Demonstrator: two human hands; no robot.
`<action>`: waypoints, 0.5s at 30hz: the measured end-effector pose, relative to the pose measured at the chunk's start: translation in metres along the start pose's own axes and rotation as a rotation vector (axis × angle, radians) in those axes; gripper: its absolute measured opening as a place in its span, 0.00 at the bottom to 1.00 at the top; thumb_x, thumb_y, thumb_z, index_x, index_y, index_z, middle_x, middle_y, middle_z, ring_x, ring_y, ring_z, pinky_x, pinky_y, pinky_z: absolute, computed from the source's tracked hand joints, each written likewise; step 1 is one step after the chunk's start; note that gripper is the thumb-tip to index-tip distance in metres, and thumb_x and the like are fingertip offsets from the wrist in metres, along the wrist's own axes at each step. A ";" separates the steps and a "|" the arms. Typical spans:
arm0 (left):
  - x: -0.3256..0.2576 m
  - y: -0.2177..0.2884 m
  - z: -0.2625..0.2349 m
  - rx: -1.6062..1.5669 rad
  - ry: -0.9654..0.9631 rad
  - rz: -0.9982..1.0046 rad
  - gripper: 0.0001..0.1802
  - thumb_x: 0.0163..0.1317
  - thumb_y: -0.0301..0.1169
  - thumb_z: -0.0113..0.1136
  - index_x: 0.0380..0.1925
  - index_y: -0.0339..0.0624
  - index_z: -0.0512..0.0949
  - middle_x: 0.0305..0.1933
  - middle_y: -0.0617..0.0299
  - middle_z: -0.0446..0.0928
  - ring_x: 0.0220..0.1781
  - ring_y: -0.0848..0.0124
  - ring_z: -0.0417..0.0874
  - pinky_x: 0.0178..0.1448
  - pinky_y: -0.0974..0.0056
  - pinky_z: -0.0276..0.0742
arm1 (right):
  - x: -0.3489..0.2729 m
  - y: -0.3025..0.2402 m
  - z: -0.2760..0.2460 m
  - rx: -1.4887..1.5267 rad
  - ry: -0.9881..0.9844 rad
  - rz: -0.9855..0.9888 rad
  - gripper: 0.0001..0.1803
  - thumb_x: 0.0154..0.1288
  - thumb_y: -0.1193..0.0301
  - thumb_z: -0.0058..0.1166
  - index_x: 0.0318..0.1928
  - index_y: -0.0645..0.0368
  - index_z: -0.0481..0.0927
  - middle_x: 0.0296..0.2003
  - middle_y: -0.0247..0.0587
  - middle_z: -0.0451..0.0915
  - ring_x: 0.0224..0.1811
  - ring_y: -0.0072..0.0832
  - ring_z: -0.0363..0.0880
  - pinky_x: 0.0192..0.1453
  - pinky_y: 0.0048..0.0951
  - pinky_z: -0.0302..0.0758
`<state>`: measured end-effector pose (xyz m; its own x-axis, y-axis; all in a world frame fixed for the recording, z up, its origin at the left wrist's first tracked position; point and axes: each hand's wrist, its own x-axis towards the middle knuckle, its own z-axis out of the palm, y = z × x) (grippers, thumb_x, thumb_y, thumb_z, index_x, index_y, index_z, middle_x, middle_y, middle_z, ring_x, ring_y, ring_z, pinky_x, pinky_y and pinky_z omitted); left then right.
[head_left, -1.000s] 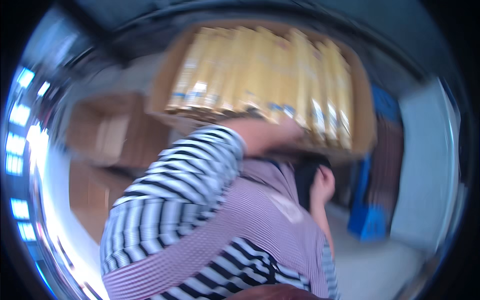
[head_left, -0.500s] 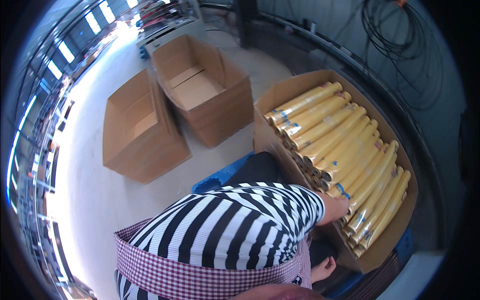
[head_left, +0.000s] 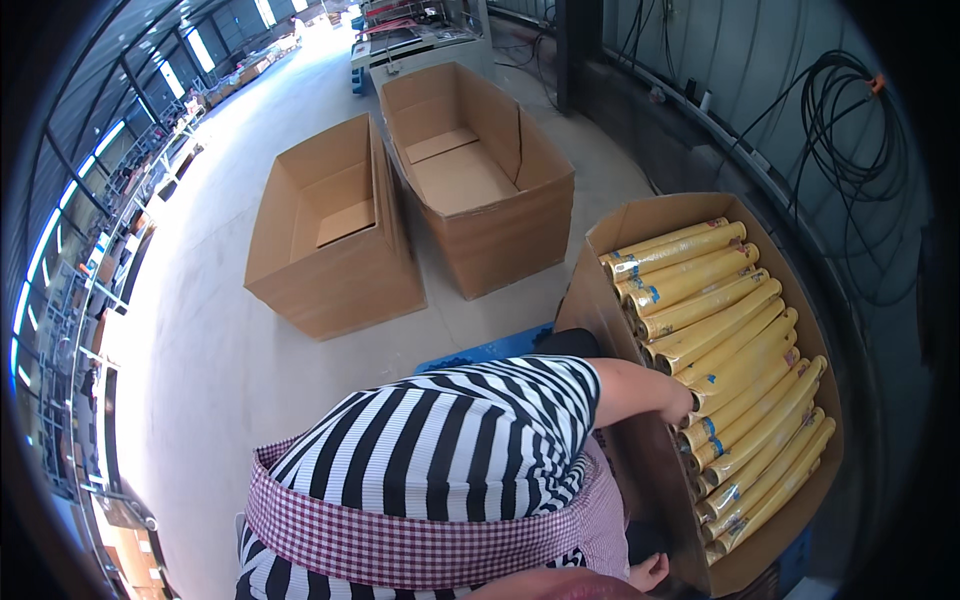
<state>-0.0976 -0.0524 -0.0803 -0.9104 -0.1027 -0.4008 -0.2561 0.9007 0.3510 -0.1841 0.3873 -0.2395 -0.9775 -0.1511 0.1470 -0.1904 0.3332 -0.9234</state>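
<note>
A large open cardboard box [head_left: 652,214] packed with several long yellow rolls [head_left: 735,345] fills the right side. My left arm, in a black-and-white striped sleeve, reaches across to it. My left hand [head_left: 682,405] grips the box's near wall by the roll ends, its fingers partly hidden. My right hand [head_left: 651,571] shows at the bottom edge, fingers curled against the box's lower outer wall. My striped shirt and checked apron fill the lower middle.
Two empty open cardboard boxes [head_left: 335,295] [head_left: 505,235] stand on the pale concrete floor to the upper left. A blue flat thing [head_left: 478,352] lies beneath me. Black cables [head_left: 850,135] hang on the grey wall at right. Machinery [head_left: 415,35] stands far back.
The view has swung from the box held up before me to looking down on it at my right. The floor and the two empty boxes have come into sight.
</note>
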 end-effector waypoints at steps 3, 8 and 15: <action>-0.045 -0.024 -0.002 -0.201 0.180 -0.203 0.18 0.58 0.38 0.55 0.46 0.48 0.84 0.49 0.52 0.83 0.53 0.53 0.83 0.55 0.51 0.77 | -0.027 -0.088 0.004 -0.069 -0.123 0.080 0.23 0.67 0.59 0.61 0.55 0.61 0.81 0.61 0.53 0.75 0.62 0.47 0.71 0.69 0.52 0.63; -0.059 0.008 0.007 -0.237 0.367 -0.073 0.18 0.55 0.38 0.53 0.43 0.52 0.86 0.45 0.52 0.85 0.49 0.53 0.85 0.53 0.52 0.79 | -0.034 -0.088 0.001 -0.116 -0.034 -0.025 0.13 0.67 0.73 0.58 0.49 0.65 0.81 0.48 0.48 0.81 0.49 0.35 0.78 0.57 0.34 0.75; -0.071 0.006 -0.023 -0.288 0.226 -0.315 0.19 0.61 0.42 0.50 0.47 0.53 0.83 0.49 0.52 0.83 0.52 0.52 0.83 0.56 0.50 0.79 | -0.043 -0.157 0.026 -0.095 -0.040 0.037 0.09 0.66 0.74 0.59 0.45 0.61 0.83 0.41 0.40 0.84 0.45 0.26 0.82 0.54 0.27 0.76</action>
<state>-0.0419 -0.0495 -0.0303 -0.8138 -0.4695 -0.3425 -0.5811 0.6606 0.4752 -0.1102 0.3174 -0.1102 -0.9801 -0.1732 0.0975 -0.1638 0.4256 -0.8900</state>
